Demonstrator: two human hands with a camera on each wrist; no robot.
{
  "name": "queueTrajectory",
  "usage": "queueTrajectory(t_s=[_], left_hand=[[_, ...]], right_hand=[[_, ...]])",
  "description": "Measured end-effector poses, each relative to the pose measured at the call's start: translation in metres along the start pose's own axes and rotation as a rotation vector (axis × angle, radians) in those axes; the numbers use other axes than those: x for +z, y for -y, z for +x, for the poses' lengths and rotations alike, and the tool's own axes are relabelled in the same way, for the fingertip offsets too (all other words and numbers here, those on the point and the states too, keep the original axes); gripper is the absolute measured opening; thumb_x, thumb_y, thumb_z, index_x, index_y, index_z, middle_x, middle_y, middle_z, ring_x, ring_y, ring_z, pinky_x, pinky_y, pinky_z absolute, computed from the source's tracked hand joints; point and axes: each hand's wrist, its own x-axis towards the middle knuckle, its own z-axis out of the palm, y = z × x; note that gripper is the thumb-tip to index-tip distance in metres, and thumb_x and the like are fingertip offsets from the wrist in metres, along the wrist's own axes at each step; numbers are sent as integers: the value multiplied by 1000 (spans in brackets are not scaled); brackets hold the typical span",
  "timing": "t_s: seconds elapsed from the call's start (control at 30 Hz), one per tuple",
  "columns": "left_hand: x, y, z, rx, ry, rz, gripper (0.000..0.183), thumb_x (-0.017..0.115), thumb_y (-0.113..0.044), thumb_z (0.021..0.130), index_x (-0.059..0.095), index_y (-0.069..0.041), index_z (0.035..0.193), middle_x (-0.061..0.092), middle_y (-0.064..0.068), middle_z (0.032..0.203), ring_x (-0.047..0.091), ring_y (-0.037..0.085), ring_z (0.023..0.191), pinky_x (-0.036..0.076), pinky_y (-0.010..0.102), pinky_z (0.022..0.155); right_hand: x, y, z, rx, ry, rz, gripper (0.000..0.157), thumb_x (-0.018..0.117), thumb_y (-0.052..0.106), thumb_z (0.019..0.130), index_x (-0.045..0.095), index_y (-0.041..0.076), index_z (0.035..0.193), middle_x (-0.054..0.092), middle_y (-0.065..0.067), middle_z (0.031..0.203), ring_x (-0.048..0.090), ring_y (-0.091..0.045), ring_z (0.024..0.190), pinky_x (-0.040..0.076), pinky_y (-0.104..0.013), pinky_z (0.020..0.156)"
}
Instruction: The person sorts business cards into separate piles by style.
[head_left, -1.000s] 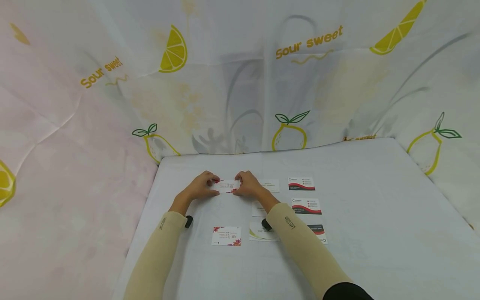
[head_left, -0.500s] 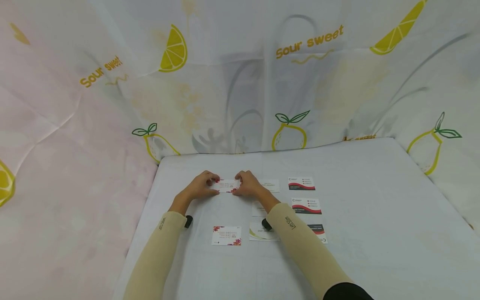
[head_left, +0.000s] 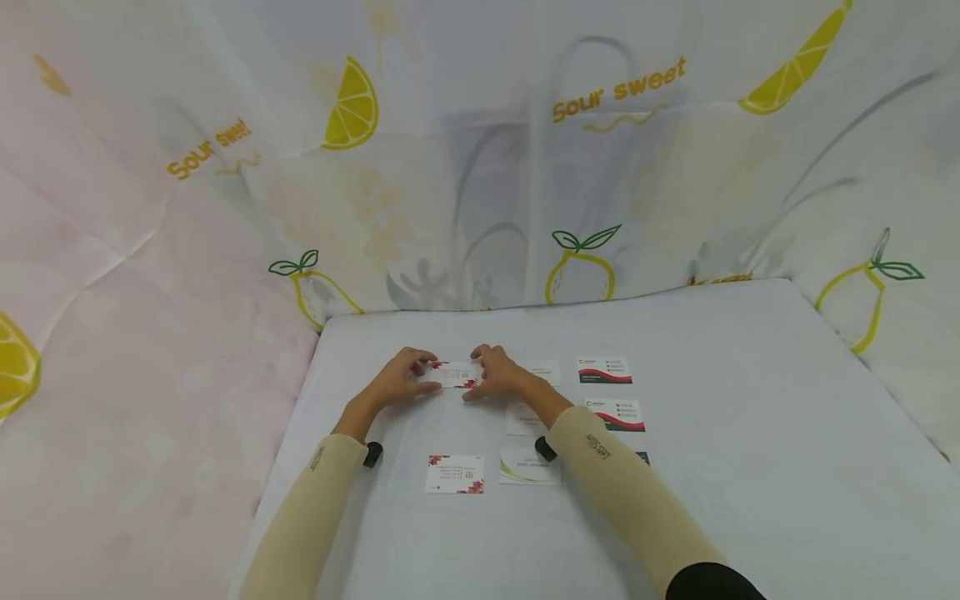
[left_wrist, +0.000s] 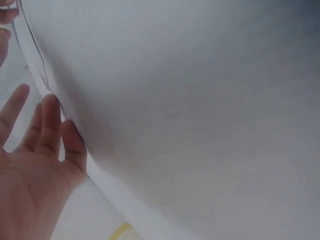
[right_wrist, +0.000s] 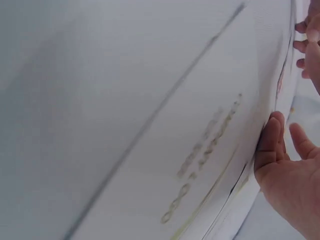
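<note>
Eight cards are lying on one surface (head_left: 750, 433): two floral cards (head_left: 454, 474), three pale cards (head_left: 523, 468), and three red-and-dark cards (head_left: 615, 415), the third showing only as a sliver. Two hands are reaching in, one left hand (head_left: 400, 376) and one right hand (head_left: 498, 374), and two beige sleeves (head_left: 307, 517) are covering the forearms. Two black wrist pieces (head_left: 372, 454) are showing. Three lemon slices (head_left: 352, 107), three outlined lemons (head_left: 580, 277) and two fully legible "Sour sweet" prints (head_left: 619, 90) are decorating one backdrop (head_left: 480, 50).
</note>
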Motion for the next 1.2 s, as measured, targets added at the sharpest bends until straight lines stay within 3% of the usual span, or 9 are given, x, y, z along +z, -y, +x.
queueTrajectory(t_s=[0.33,0.47,0.6,0.7,0.83,1.0,1.2], left_hand=[[5,-14,-27,21,16,32,63,80,-33,82,56,-11,136,51,15,131,54,31,113,46,50,97],[5,-18,-37,64,-27,56,65,81,-33,82,55,-8,136,50,18,134,50,37,123,41,56,103],[6,-22,-46,64,-31,70,75,82,-37,80,49,-10,141,45,19,141,43,39,132,38,59,107],[5,-28,-54,52,-9,37,85,84,-39,78,42,-12,147,40,17,146,46,37,128,42,56,104],[6,-35,-64,54,30,-1,92,85,-41,76,37,-13,150,38,15,146,53,31,116,49,48,95],[10,-41,-74,63,75,5,92,86,-41,75,39,-14,148,42,14,144,54,26,110,51,42,90],[14,-47,-85,67,116,6,88,86,-43,73,43,-14,145,50,10,134,54,20,103,51,37,86]], right_hand=[[-1,-3,-23,-80,8,-48,83,84,32,79,38,12,145,46,-12,131,52,-19,99,46,-33,89],[4,-1,-37,-133,-6,-94,89,85,32,78,35,13,148,36,-15,147,51,-27,123,43,-40,106],[12,3,-52,-199,-12,-130,94,86,33,76,32,12,150,26,-18,156,36,-34,142,34,-47,114],[18,6,-62,-232,14,-109,95,86,32,76,31,12,151,26,-17,156,45,-31,135,39,-44,111],[23,11,-71,-247,56,-45,94,86,31,77,31,12,151,28,-15,154,55,-22,113,47,-34,98],[26,14,-79,-219,97,-2,94,86,34,76,32,14,150,32,-12,151,55,-15,100,46,-24,85],[30,20,-89,-183,82,19,89,87,33,75,37,13,146,41,-15,140,57,-13,89,47,-23,78]])
